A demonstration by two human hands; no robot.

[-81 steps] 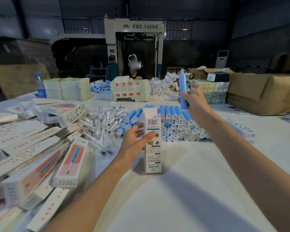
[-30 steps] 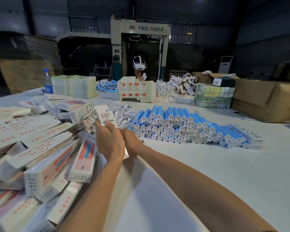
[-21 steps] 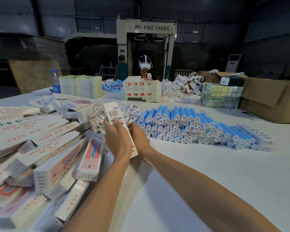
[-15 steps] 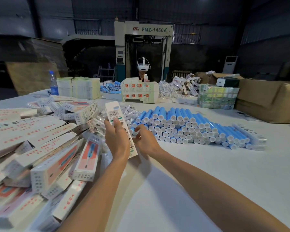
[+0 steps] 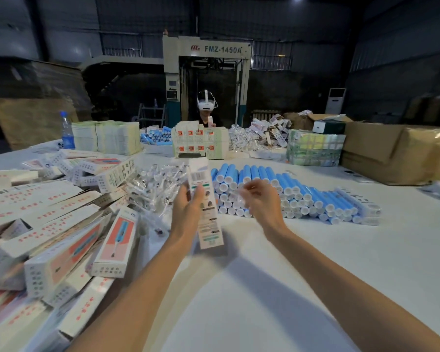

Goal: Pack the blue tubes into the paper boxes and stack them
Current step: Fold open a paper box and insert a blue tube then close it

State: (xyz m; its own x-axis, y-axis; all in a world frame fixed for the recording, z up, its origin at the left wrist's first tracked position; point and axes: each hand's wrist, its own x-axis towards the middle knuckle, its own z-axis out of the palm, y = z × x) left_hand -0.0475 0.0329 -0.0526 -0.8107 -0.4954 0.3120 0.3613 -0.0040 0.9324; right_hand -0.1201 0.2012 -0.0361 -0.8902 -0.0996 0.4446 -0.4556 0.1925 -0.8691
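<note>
At the left of the table (image 5: 302, 288) lies a heap of boxes (image 5: 61, 240), the left hand (image 5: 188, 212) grips one paper box (image 5: 210, 227) nearly upright — beside it the blurred right hand (image 5: 263, 201) curls its fingers, pinching something or nothing, I cannot tell — and behind both lie the stacked blue tubes (image 5: 302, 189).

The right hand (image 5: 262, 201) is blurred, its grasp unclear. The left hand (image 5: 188, 212) covers part of the paper box (image 5: 210, 226). At nine o'clock the box pile (image 5: 48, 224) is cropped.
</note>
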